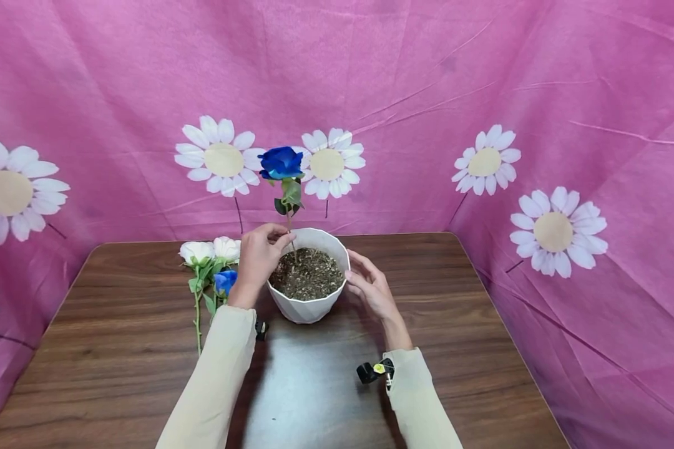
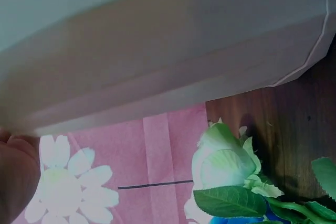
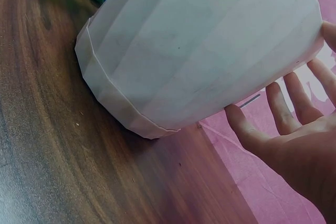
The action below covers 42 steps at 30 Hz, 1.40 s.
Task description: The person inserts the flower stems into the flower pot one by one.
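Observation:
A blue rose (image 1: 281,163) stands upright with its stem in the soil (image 1: 307,275) of a white faceted pot (image 1: 306,310). Thumb and fingers of my left hand (image 1: 260,257) pinch that stem just above the soil, near the pot's left rim. In the left wrist view only a bit of the left hand (image 2: 18,177) shows beside the pot wall (image 2: 157,40). My right hand (image 1: 374,291) rests its fairly straight, spread fingers against the pot's right side. The right wrist view shows those fingertips (image 3: 234,111) touching the pot (image 3: 205,40).
Left of the pot, two white roses (image 1: 197,252) and another blue rose (image 1: 225,282) lie on the brown wooden table (image 1: 455,312), partly behind the left arm. A pink cloth with printed daisies (image 1: 553,232) hangs around the table's back and sides.

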Motion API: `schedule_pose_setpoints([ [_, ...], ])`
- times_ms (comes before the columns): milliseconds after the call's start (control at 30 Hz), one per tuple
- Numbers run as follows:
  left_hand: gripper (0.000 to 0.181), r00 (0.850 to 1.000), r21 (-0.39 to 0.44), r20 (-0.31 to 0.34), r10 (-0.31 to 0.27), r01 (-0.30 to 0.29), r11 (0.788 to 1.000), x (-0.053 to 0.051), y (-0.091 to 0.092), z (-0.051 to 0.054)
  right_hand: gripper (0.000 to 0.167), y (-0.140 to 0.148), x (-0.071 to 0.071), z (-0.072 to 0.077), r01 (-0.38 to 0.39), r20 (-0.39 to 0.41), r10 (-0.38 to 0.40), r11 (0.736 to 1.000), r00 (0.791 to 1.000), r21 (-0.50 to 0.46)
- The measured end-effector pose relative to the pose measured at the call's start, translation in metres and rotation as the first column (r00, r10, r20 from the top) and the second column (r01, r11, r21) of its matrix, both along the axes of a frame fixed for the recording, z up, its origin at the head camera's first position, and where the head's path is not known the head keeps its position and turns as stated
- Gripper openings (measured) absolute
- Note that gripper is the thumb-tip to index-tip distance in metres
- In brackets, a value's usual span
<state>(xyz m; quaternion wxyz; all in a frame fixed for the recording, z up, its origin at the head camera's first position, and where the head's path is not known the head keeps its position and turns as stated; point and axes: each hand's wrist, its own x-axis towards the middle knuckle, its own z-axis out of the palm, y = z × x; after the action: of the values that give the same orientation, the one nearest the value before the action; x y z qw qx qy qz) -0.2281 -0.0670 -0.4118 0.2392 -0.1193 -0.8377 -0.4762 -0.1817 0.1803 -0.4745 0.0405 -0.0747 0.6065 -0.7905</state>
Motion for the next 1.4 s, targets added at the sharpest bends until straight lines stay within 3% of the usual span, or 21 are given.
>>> schedule_pose_setpoints([
  [233, 0.017, 0.999, 0.088, 0.01, 0.035, -0.036, 0.996, 0.007, -0.017, -0.001, 0.054, -0.002, 0.001, 0.002, 0.005, -0.011, -0.005, 1.0, 1.0, 0.013],
  [400, 0.02, 0.992, 0.119, 0.11, 0.058, -0.071, 0.99, 0.012, -0.04, -0.008, 0.054, -0.002, 0.002, 0.003, 0.007, -0.007, -0.007, 1.0, 1.0, 0.022],
  [567, 0.023, 0.973, 0.169, 0.225, 0.055, -0.095, 0.981, 0.018, -0.067, -0.016, 0.055, 0.0, 0.001, 0.002, 0.004, -0.004, -0.004, 1.0, 1.0, 0.024],
  [667, 0.025, 0.949, 0.128, 0.314, 0.041, -0.085, 0.988, 0.023, -0.085, -0.02, 0.055, 0.0, 0.001, 0.002, 0.0, -0.002, 0.0, 1.0, 1.0, 0.023],
  [800, 0.031, 0.897, 0.076, 0.441, 0.023, -0.063, 0.995, 0.03, -0.109, -0.026, 0.056, 0.0, 0.001, 0.002, -0.004, -0.004, 0.004, 1.0, 1.0, 0.017],
  [900, 0.037, 0.859, 0.103, 0.513, 0.011, -0.075, 0.992, 0.036, -0.122, -0.031, 0.056, 0.0, 0.001, 0.002, -0.005, -0.01, 0.005, 1.0, 1.0, 0.013],
  [1000, 0.04, 0.836, 0.16, 0.549, -0.011, -0.092, 0.983, 0.042, -0.131, -0.036, 0.056, -0.001, 0.001, 0.002, -0.003, -0.014, 0.003, 1.0, 1.0, 0.011],
  [1100, 0.043, 0.825, 0.275, 0.561, -0.061, -0.116, 0.955, 0.048, -0.141, -0.043, 0.056, -0.001, 0.0, 0.001, -0.008, -0.019, 0.008, 1.0, 1.0, 0.011],
  [1200, 0.035, 0.809, 0.408, 0.576, -0.115, -0.163, 0.898, 0.055, -0.151, -0.052, 0.058, -0.001, 0.0, -0.001, -0.013, -0.033, 0.013, 1.0, 0.999, 0.012],
  [1300, 0.021, 0.774, 0.488, 0.618, -0.141, -0.237, 0.84, 0.062, -0.161, -0.06, 0.058, 0.0, -0.001, -0.003, -0.017, -0.056, 0.018, 1.0, 0.998, 0.022],
  [1400, 0.017, 0.736, 0.492, 0.661, -0.147, -0.278, 0.825, 0.067, -0.167, -0.069, 0.057, 0.001, 0.0, -0.004, -0.017, -0.073, 0.018, 1.0, 0.997, 0.02],
])
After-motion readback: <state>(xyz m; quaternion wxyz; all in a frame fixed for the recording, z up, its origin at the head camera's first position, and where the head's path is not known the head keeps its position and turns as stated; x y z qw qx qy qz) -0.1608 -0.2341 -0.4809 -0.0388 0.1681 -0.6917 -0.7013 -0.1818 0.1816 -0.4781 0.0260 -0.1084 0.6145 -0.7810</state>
